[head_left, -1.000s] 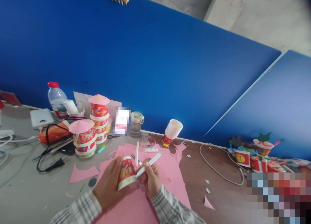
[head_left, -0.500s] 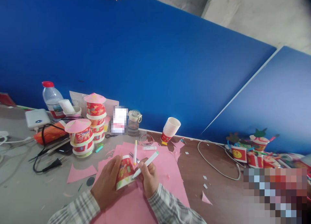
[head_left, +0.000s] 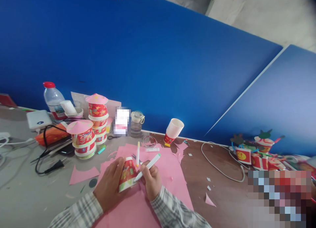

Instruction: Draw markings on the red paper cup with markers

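My left hand (head_left: 111, 180) is wrapped round a red paper cup (head_left: 128, 172) that lies tilted, its pale green-marked band towards me. In my right hand (head_left: 151, 180) is a white marker (head_left: 150, 165) with a green end, pinched between thumb and fingers. Its tip meets the cup's pale band or sits just off it; I cannot tell which. Both hands are over a large sheet of pink paper (head_left: 170, 191). Just beyond them lie a yellow-ended marker (head_left: 138, 154), partly covered scissors (head_left: 135, 158) and a white tube (head_left: 152, 149).
At left stand two towers of red cups with pink cone roofs (head_left: 80, 127), a bottle (head_left: 54, 99) and a black plug cable (head_left: 53, 167). Behind the paper are a lidded jar (head_left: 137, 124) and stacked paper cups (head_left: 174, 129). A white cable (head_left: 217, 168) and cup crafts (head_left: 259, 155) lie right.
The view has shifted very slightly. Both hands, the cup and the marker keep nearly the same pose, with the marker tip still at the cup's pale band.
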`<state>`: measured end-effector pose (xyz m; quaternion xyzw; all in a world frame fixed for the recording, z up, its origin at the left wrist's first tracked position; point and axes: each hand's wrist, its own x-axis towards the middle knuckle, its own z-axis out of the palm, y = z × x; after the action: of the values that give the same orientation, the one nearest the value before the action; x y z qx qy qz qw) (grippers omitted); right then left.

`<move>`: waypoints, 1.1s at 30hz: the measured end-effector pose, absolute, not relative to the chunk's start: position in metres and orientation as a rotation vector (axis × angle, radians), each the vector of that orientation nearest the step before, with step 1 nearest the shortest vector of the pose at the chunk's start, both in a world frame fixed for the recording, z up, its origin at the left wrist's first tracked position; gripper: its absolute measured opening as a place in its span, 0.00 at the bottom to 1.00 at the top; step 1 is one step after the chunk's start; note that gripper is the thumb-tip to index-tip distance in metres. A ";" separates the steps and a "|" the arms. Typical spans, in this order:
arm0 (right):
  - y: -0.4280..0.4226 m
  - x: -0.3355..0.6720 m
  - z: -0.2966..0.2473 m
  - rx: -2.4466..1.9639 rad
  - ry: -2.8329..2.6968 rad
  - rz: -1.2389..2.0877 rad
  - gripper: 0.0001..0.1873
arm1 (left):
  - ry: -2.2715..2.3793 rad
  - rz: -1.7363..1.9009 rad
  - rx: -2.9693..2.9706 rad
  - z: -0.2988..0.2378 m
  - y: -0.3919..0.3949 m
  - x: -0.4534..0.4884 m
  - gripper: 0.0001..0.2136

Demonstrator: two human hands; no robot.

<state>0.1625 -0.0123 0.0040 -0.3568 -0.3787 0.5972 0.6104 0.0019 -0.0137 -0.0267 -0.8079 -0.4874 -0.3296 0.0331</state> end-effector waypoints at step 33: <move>-0.008 0.162 0.001 -0.862 -0.729 1.395 0.13 | -1.503 -1.011 -2.489 -0.026 -0.013 0.001 0.44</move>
<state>0.1620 -0.0076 0.0014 -0.3756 -0.3175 0.6077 0.6235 0.0010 -0.0131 -0.0260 -0.8082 -0.4880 -0.3283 0.0315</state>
